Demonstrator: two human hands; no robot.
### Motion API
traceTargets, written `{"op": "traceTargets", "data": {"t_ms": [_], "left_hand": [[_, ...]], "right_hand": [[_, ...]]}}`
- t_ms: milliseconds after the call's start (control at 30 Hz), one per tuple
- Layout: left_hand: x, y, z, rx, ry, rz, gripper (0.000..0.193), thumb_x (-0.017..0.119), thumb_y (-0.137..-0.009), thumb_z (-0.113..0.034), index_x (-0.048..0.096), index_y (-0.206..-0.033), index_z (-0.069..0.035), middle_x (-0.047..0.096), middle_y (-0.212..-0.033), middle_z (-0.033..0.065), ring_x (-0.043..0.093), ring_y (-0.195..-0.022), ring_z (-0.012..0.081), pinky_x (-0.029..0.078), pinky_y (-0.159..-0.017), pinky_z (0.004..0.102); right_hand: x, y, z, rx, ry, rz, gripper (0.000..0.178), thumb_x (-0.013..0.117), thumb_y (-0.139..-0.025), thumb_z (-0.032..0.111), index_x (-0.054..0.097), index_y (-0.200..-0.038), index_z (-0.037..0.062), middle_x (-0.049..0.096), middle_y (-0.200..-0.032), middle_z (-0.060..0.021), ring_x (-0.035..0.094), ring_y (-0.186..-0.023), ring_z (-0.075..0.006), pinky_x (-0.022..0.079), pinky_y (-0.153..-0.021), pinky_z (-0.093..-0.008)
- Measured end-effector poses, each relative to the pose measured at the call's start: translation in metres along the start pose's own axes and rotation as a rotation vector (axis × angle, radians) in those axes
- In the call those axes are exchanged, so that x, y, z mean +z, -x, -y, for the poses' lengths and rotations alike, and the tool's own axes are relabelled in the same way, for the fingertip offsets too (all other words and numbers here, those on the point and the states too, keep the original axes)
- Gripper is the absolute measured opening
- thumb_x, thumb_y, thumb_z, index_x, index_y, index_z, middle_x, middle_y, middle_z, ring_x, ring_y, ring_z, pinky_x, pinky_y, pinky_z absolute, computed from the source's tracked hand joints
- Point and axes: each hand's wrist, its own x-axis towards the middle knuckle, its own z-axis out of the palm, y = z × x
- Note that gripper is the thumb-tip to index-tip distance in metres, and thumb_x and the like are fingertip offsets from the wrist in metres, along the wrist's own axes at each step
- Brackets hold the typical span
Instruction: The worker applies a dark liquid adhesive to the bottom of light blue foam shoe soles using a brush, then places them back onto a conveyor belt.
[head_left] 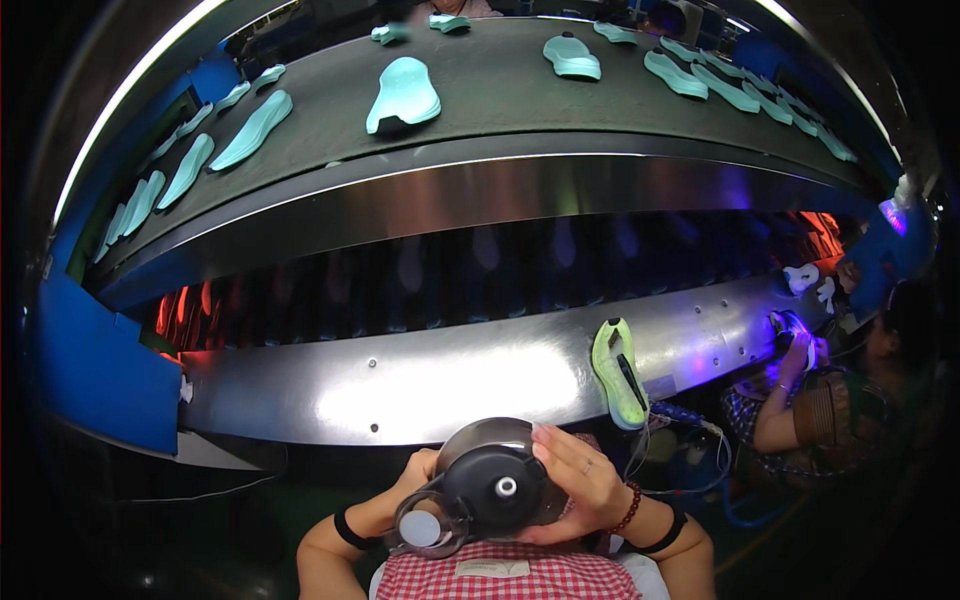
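Close in front of my chest is a large round container with a black domed lid (495,480) and a small silvery button at its middle. A clear loop-like part (430,525) sticks out at its lower left. My right hand (585,485) is wrapped round its right side, fingers on the upper rim and thumb below. At the left side my left hand (418,472) is pressed against it, its fingertips hidden behind the container. Beyond my right hand, a yellow-green shoe sole (620,375) with a dark slot lies on the steel ledge (300,395).
A dark conveyor belt (490,95) across the far side carries several mint-green soles (405,95). Under it, soles pass through a dark slot glowing orange at both ends. At right, a co-worker's hand (795,360) works under purple light. Cables (725,450) hang beside the ledge.
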Motion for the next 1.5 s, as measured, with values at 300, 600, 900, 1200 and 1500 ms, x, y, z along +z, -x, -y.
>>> {"op": "traceTargets", "data": {"t_ms": [300, 600, 900, 1200, 1500], "left_hand": [[0.006, -0.006, -0.024, 0.830, -0.170, 0.123, 0.032, 0.071, -0.065, -0.020, 0.057, -0.080, 0.004, 0.056, -0.070, 0.0152, 0.057, -0.058, 0.0276, 0.044, -0.053, 0.0307], [0.004, -0.012, -0.037, 0.972, -0.174, 0.198, 0.037, 0.072, -0.066, -0.026, 0.053, -0.069, 0.005, 0.053, -0.063, 0.0153, 0.054, -0.054, 0.0304, 0.044, -0.051, 0.0327], [0.002, -0.015, -0.035, 0.988, -0.142, 0.221, 0.032, 0.070, -0.068, -0.022, 0.051, -0.064, 0.004, 0.051, -0.060, 0.0148, 0.053, -0.050, 0.0301, 0.043, -0.049, 0.0324], [0.004, -0.019, -0.034, 1.002, -0.128, 0.189, 0.037, 0.072, -0.067, -0.027, 0.052, -0.064, 0.003, 0.051, -0.060, 0.0151, 0.053, -0.051, 0.0302, 0.044, -0.049, 0.0323], [0.006, -0.021, -0.029, 0.965, -0.116, 0.171, 0.041, 0.073, -0.065, -0.031, 0.052, -0.065, 0.004, 0.052, -0.061, 0.0161, 0.055, -0.052, 0.0313, 0.045, -0.051, 0.0330]], "right_hand": [[0.017, 0.019, 0.013, -0.252, -0.036, -0.342, 0.038, 0.064, -0.075, 0.026, 0.050, -0.101, 0.0023, 0.054, -0.105, -0.0132, 0.053, -0.099, -0.0316, 0.045, -0.082, -0.0557], [0.024, 0.030, 0.018, -0.356, -0.278, -0.437, 0.031, 0.055, -0.081, 0.013, 0.050, -0.111, 0.0142, 0.051, -0.113, 0.0042, 0.047, -0.103, -0.0250, 0.036, -0.085, -0.0588], [0.023, 0.028, 0.019, -0.331, -0.297, -0.422, 0.027, 0.052, -0.083, 0.015, 0.053, -0.110, 0.0177, 0.052, -0.111, 0.0074, 0.047, -0.103, -0.0220, 0.033, -0.086, -0.0582], [0.012, 0.018, 0.020, -0.340, -0.224, -0.337, 0.018, 0.052, -0.083, 0.018, 0.054, -0.102, 0.0151, 0.055, -0.106, 0.0050, 0.050, -0.100, -0.0216, 0.037, -0.086, -0.0549], [0.013, 0.015, 0.015, -0.417, -0.210, -0.377, 0.022, 0.056, -0.078, 0.012, 0.052, -0.099, 0.0086, 0.055, -0.091, -0.0058, 0.050, -0.095, -0.0306, 0.039, -0.078, -0.0633]]}}
